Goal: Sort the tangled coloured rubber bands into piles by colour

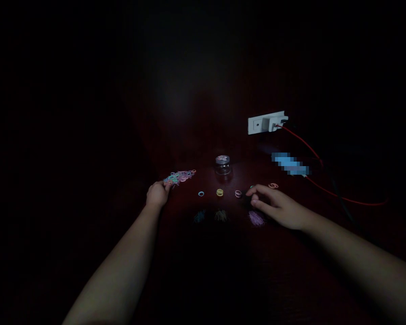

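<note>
Head view: my left hand (157, 194) touches the mixed pile of coloured bands (182, 177), its grip too dark for me to read. My right hand (277, 206) curls loosely beside the pink bands (238, 194); whether it holds anything, I can't tell. A lidded jar (222, 166) stands farther back.

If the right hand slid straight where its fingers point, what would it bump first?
The right hand would probably meet the pink elastic bands first, though it might pass above them; height is unclear.

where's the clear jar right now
In the head view, the clear jar stands slightly right of centre, beyond the yellow rings and right of the multicoloured pile.
</note>
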Demonstrator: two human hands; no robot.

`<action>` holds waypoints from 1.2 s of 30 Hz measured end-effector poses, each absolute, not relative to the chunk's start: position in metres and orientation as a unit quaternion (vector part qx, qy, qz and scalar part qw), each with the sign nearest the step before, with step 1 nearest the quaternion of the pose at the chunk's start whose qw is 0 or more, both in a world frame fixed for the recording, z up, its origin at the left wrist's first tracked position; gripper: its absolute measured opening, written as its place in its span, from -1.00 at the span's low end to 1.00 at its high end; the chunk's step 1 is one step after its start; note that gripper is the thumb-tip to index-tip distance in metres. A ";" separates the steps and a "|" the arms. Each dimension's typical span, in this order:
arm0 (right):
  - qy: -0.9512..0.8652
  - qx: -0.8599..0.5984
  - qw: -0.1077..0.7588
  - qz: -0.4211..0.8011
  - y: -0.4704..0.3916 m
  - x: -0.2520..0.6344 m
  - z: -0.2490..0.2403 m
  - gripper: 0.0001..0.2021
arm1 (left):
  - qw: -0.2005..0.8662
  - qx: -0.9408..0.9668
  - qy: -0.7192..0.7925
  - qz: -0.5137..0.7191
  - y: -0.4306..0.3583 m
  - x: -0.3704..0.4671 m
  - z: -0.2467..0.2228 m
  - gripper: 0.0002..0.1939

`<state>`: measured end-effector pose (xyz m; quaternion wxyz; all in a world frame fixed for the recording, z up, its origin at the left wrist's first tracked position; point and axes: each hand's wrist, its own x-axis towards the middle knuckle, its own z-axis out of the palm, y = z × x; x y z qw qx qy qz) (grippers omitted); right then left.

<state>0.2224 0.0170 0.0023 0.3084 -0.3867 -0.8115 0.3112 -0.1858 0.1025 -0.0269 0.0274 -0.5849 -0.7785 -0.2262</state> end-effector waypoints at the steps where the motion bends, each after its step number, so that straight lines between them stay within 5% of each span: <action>1: -0.812 -0.387 0.312 0.306 0.017 0.222 0.002 -0.70 | 0.026 -0.584 -0.771 -0.251 0.102 -0.185 -0.026 -0.64; 17: -0.811 -0.398 0.347 0.252 0.024 0.223 0.000 -0.69 | -0.047 -0.580 -0.645 -0.495 0.069 -0.161 -0.030 -0.76; 36: -0.791 -0.371 0.433 0.221 0.053 0.238 0.004 -0.81 | -0.057 -0.740 -0.447 -0.499 -0.007 0.043 0.012 -0.89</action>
